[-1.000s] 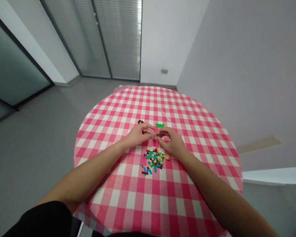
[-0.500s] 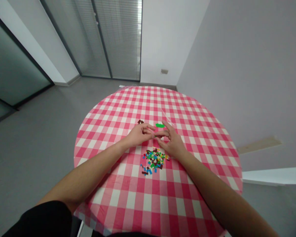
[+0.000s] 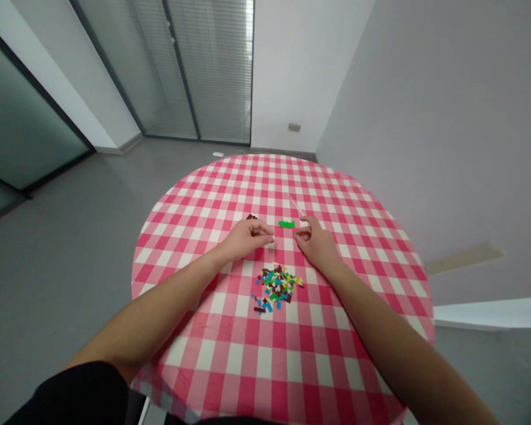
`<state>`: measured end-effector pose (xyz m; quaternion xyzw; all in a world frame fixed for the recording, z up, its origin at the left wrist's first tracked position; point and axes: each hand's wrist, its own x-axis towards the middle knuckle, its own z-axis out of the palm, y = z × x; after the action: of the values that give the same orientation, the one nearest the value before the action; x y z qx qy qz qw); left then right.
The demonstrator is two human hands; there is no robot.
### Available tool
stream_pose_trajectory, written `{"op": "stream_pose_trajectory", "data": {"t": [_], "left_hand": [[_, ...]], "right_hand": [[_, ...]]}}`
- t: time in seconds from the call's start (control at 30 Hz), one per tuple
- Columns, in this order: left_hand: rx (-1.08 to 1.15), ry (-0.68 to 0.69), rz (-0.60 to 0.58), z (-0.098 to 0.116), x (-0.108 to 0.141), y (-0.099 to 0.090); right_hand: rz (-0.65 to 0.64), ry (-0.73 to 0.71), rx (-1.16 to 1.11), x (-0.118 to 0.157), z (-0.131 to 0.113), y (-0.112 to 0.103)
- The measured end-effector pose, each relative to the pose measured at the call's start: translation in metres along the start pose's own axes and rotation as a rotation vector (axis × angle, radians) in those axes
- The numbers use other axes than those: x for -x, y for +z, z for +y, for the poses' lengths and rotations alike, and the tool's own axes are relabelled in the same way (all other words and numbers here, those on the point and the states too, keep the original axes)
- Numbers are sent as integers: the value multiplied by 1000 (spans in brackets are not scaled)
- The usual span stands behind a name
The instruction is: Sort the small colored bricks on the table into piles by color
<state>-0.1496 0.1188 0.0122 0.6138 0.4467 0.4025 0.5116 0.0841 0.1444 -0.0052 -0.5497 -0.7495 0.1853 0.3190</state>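
Note:
My left hand (image 3: pixel 249 237) hovers over the tablecloth, thumb and fingers curved with a gap between them; nothing shows in it. Across a short gap, my right hand (image 3: pixel 316 241) has its thumb and index finger pinched together. Whatever sits in that pinch is too small to name. Between and just beyond the hands lies a green strip of toy bricks (image 3: pixel 287 224). Several dark brown bricks (image 3: pixel 251 216) lie behind my left hand, partly hidden by it. Nearer to me is a loose pile of small mixed-colour bricks (image 3: pixel 278 284).
A round table with a red-and-white checked tablecloth (image 3: pixel 243 354) carries everything. Beyond it stand a glass partition with blinds (image 3: pixel 216 71) and a white wall (image 3: pixel 301 71). A small white object (image 3: pixel 218 154) shows past the table's far edge.
My hands were together with a tiny green piece at the fingertips; now they are apart. The right has moved right and curled its fingers, the left slightly left. The green strip and pile stay put.

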Motion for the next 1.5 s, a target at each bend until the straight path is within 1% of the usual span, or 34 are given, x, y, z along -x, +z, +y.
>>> {"op": "stream_pose_trajectory", "data": {"t": [0.2,0.33,0.43,0.63,0.97,1.5], "left_hand": [[-49,40,19,0,-1,-7],[-88,33,41,0,-2,-11],[-77,25,45,1,-2,-12],[-73,34,45,2,-2,-13],[-99,55,48,2,-2,-14],[-94,43,41,4,-1,-14]], "right_hand": [[-13,-21,-22,-1,6,0],[-66,-61,178,-3,7,-6],[-99,-104,244,-4,5,-10],[-145,-187,252,-3,2,-10],[-153,-196,282,-2,0,-7],[-147,-202,281,-1,-5,-6]]}}
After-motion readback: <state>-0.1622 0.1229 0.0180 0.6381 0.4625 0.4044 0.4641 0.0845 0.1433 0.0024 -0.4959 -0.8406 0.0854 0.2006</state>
